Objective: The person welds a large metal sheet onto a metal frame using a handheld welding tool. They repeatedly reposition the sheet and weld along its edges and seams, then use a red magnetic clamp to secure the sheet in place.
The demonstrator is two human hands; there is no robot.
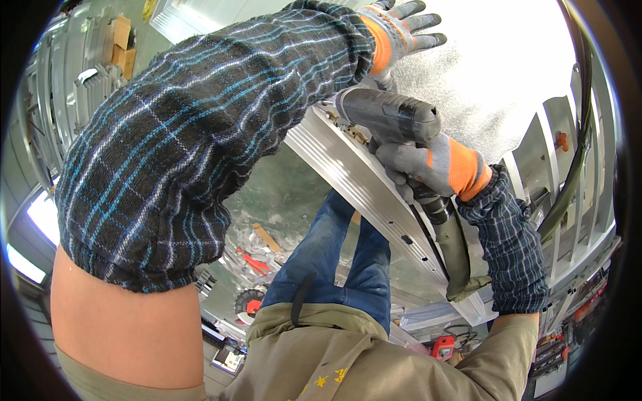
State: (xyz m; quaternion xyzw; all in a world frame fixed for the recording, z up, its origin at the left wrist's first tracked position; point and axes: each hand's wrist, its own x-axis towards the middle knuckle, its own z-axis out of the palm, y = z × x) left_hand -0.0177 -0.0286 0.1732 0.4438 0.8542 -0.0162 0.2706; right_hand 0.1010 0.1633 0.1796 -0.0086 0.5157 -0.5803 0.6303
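My left hand (404,30), in a grey and orange glove, rests with fingers spread on a shiny, silvery sheet (481,85). Below it, my gloved right hand (434,163) is closed around the grip of a dark power tool (388,113), which looks like a drill or driver. The tool's head lies just above a ribbed aluminium profile (351,173) that runs diagonally before me. Small brass-coloured fittings (353,133) show beside the tool. My left forearm hides part of the profile's far end and the tool's tip.
A dark hose or sleeved cable (564,205) hangs at the right, before upright metal bars (549,145). Scraps and a red-hubbed wheel (249,303) lie on the floor near my legs. Metal profiles (65,75) and a cardboard box (123,47) stand at upper left.
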